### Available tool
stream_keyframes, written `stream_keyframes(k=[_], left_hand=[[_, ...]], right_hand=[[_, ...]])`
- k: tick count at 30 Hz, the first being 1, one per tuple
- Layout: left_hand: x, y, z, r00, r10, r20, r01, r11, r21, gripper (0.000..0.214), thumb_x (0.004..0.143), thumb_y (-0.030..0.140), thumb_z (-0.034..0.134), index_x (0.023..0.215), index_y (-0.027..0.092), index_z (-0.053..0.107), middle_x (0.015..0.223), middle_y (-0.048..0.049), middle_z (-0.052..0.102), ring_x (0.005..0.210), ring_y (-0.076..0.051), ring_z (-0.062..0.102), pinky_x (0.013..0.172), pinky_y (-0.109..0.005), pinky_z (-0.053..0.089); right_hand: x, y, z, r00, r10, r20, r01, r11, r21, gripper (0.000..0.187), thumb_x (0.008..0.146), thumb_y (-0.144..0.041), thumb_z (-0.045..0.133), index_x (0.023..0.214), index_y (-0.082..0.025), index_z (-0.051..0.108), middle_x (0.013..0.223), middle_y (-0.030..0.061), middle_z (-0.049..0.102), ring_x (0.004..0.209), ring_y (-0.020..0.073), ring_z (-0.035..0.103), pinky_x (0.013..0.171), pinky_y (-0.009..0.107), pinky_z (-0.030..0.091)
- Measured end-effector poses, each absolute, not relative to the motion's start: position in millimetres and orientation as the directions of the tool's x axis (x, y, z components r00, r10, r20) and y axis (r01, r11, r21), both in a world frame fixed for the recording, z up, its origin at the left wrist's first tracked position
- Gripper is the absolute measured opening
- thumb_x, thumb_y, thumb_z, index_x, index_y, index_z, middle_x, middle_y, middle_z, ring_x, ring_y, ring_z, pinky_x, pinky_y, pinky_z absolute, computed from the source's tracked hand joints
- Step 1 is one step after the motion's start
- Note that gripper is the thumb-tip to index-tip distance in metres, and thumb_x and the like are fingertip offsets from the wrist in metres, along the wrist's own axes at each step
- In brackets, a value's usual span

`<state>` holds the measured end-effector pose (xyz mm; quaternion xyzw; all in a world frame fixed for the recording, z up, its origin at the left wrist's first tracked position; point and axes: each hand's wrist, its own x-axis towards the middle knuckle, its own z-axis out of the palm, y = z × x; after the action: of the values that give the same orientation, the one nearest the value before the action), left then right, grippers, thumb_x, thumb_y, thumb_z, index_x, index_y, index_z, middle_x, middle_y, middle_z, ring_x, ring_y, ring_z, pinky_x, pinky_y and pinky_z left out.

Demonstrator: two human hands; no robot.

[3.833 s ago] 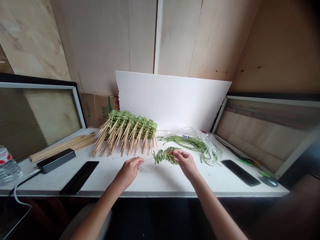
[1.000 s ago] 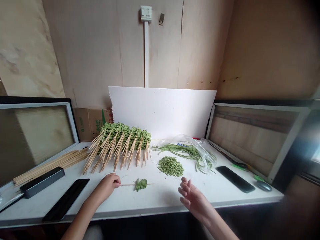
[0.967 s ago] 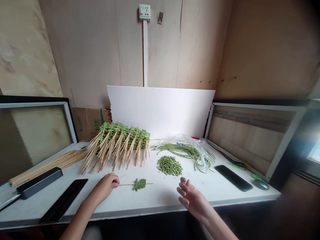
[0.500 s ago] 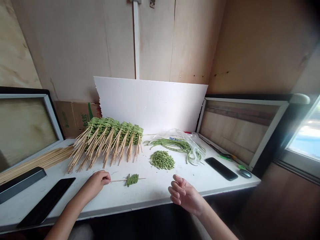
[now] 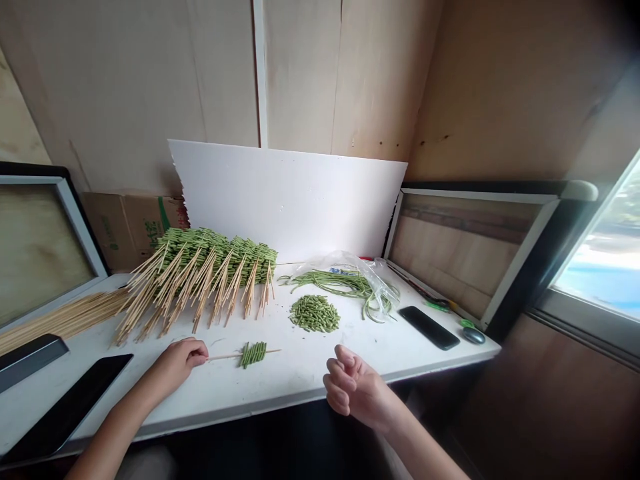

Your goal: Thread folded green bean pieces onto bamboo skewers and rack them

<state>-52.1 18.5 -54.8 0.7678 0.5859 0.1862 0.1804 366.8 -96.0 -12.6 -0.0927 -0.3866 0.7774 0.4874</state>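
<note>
My left hand [image 5: 181,360] is closed around the blunt end of a bamboo skewer [image 5: 224,357], which lies low over the white table. Toward the skewer's far end, cut green bean pieces [image 5: 254,354] are threaded side by side, and its bare tip [image 5: 274,351] sticks out to the right. My right hand [image 5: 354,387] hovers at the table's front edge, fingers curled in; whatever may be inside them is hidden. Between and beyond the hands sits a heap of loose cut bean pieces [image 5: 315,313]. Finished bean skewers [image 5: 215,257] are stacked at the back left, sticks facing me.
Bare bamboo sticks [image 5: 65,317] lie at the left, near a black phone-like slab [image 5: 70,407] and a dark bar-shaped device [image 5: 30,360]. Long uncut beans [image 5: 335,282] rest partly under a clear plastic bag [image 5: 377,277]. A black phone [image 5: 429,327] and a mouse [image 5: 473,335] are on the right.
The whole view has swung a little to the right, so everything sits further left in the picture. Both hands keep nearly the same pose, and the skewer stays in my left hand.
</note>
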Motion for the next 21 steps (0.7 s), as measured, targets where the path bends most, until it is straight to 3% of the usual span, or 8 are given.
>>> stream_keyframes(k=[8,10,13,16,19,20,21], left_hand=[[-54.2,20.9,-58.8,0.259,0.962,0.083,0.828,-0.265,0.493,0.027,0.086,0.037,0.051,0.078,0.02,0.069,0.086,-0.0071,0.07,0.083,-0.026,0.064,0.076,-0.032,0.044],[-54.5,20.6,-58.6,0.26,0.962,0.079,0.828,-0.264,0.494,0.026,0.086,0.038,0.051,0.077,0.02,0.069,0.085,-0.0068,0.07,0.081,-0.026,0.063,0.075,-0.032,0.044],[-55.5,20.3,-57.6,0.269,0.96,0.07,0.819,-0.267,0.508,0.026,0.085,0.038,0.053,0.078,0.02,0.07,0.085,-0.0067,0.07,0.08,-0.025,0.064,0.074,-0.031,0.044],[-58.4,20.9,-58.0,0.267,0.962,0.06,0.807,-0.258,0.532,0.025,0.083,0.038,0.054,0.078,0.019,0.07,0.085,-0.0072,0.07,0.081,-0.025,0.064,0.075,-0.031,0.044],[-62.9,21.1,-59.5,0.249,0.967,0.05,0.794,-0.233,0.562,0.023,0.08,0.038,0.057,0.078,0.019,0.069,0.082,-0.0066,0.07,0.08,-0.025,0.065,0.073,-0.031,0.045],[-64.3,20.8,-59.6,0.241,0.97,0.044,0.788,-0.222,0.574,0.023,0.079,0.04,0.059,0.079,0.019,0.069,0.081,-0.0063,0.069,0.079,-0.025,0.065,0.072,-0.031,0.045],[-65.4,20.2,-59.2,0.231,0.972,0.037,0.783,-0.208,0.586,0.024,0.079,0.041,0.06,0.08,0.019,0.07,0.08,-0.0061,0.069,0.079,-0.026,0.065,0.071,-0.03,0.045]], right_hand=[[366.4,-94.9,-11.8,-0.462,0.864,0.201,-0.705,-0.22,-0.674,0.045,0.076,-0.007,0.077,0.081,-0.026,0.037,0.061,-0.01,0.036,0.052,0.0098,0.039,0.044,0.02,0.03],[369.1,-87.6,-16.0,-0.423,0.888,0.179,-0.676,-0.178,-0.715,0.041,0.079,-0.018,0.081,0.086,-0.026,0.042,0.062,-0.0098,0.039,0.052,0.0096,0.042,0.045,0.02,0.03],[378.0,-65.3,-22.7,-0.321,0.94,0.112,-0.577,-0.1,-0.81,0.038,0.089,-0.055,0.073,0.1,-0.027,0.05,0.066,-0.0071,0.048,0.055,0.0116,0.05,0.047,0.021,0.033],[395.4,-29.0,-24.9,-0.169,0.984,0.06,-0.392,-0.011,-0.92,0.054,0.09,-0.075,0.057,0.109,-0.025,0.053,0.07,-0.0032,0.057,0.062,0.0153,0.058,0.051,0.023,0.039],[420.2,18.4,-20.5,0.016,0.998,0.067,-0.007,0.067,-0.998,0.05,0.095,-0.07,0.052,0.113,-0.024,0.054,0.086,0.0025,0.065,0.079,0.0185,0.067,0.06,0.025,0.048],[429.1,35.7,-18.0,0.074,0.994,0.083,0.202,0.066,-0.977,0.046,0.098,-0.066,0.046,0.114,-0.023,0.054,0.092,0.0047,0.068,0.086,0.0192,0.069,0.064,0.027,0.052],[437.8,53.1,-15.3,0.104,0.991,0.085,0.289,0.052,-0.956,0.041,0.1,-0.06,0.047,0.113,-0.022,0.055,0.098,0.0079,0.069,0.092,0.0207,0.07,0.068,0.028,0.054]])
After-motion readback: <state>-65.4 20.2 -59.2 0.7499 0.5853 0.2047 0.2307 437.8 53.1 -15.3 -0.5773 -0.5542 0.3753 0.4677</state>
